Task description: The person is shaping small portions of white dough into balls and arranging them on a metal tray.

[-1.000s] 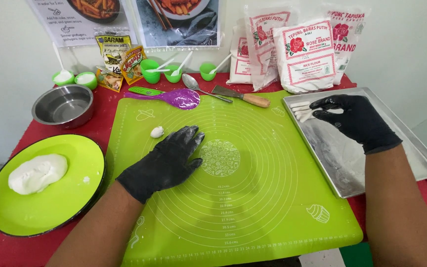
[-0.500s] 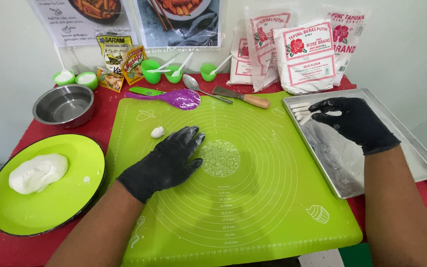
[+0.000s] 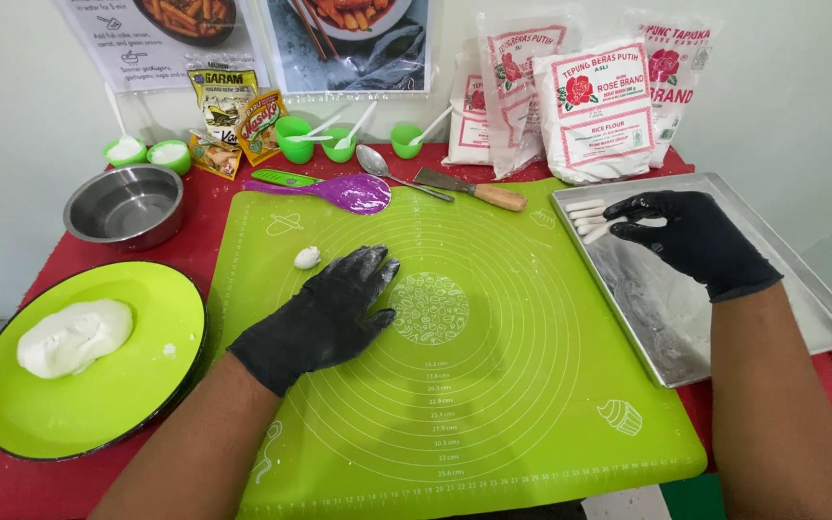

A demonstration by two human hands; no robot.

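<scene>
- Dough sticks (image 3: 589, 217), short and white, lie in a small row at the far left corner of the metal tray (image 3: 820, 318) on the right of the worktop; the right hand (image 3: 695, 236), in a black glove, is over them, its fingers (image 3: 633, 229) curled and pinching the end of one stick.
- Left hand (image 3: 325, 313), also black-gloved and dusted with flour, lies flat and open on the green rolling mat (image 3: 493, 404), holding nothing; a small dough lump (image 3: 307, 257) sits just beyond it.
- Green plate (image 3: 137, 385) at the left holds a larger mound of white dough (image 3: 74, 335).
- Steel bowl (image 3: 125, 204) behind the plate looks empty.
- Small green cups (image 3: 339, 140) along the back hold white spoons; two more at the far left hold white powder.
- Purple spatula (image 3: 349, 191), a metal spoon (image 3: 387, 169) and a wooden-handled scraper (image 3: 474, 188) lie at the mat's far edge.
- White flour bags (image 3: 594, 111) with red rose labels lean on the wall at the back right; small yellow and red sachets (image 3: 238, 120) stand at the back left, under printed food pictures (image 3: 349, 39).
</scene>
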